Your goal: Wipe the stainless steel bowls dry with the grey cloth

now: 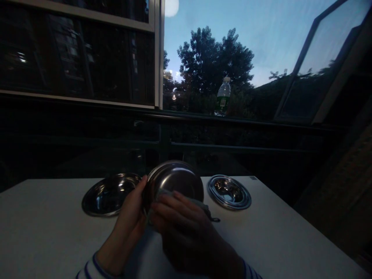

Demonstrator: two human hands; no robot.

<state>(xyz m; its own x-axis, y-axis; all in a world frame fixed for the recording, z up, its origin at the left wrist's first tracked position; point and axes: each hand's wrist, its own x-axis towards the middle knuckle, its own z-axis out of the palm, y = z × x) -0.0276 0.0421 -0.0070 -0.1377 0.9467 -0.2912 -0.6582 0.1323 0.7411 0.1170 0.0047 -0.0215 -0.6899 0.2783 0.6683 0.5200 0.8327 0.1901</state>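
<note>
A shiny metal bowl (186,178) is tilted up above the table, its outer bottom turned toward me. My left hand (132,211) grips its left rim, thumb along the edge. Against the lower part of the bowl's underside, my right hand (180,217) presses a greyish cloth (203,205); most of the cloth is hidden under the fingers, and a small dark loop hangs from its right end. Left of the held bowl, a wide metal basin (109,195) lies on the table. To the right sits a small stack of metal bowls or plates (229,192).
The white table (279,232) ends at a dark wall below a window. On the sill stands a plastic bottle (223,99) with a green label. An opened window pane (310,73) is at the right. The scene is dim.
</note>
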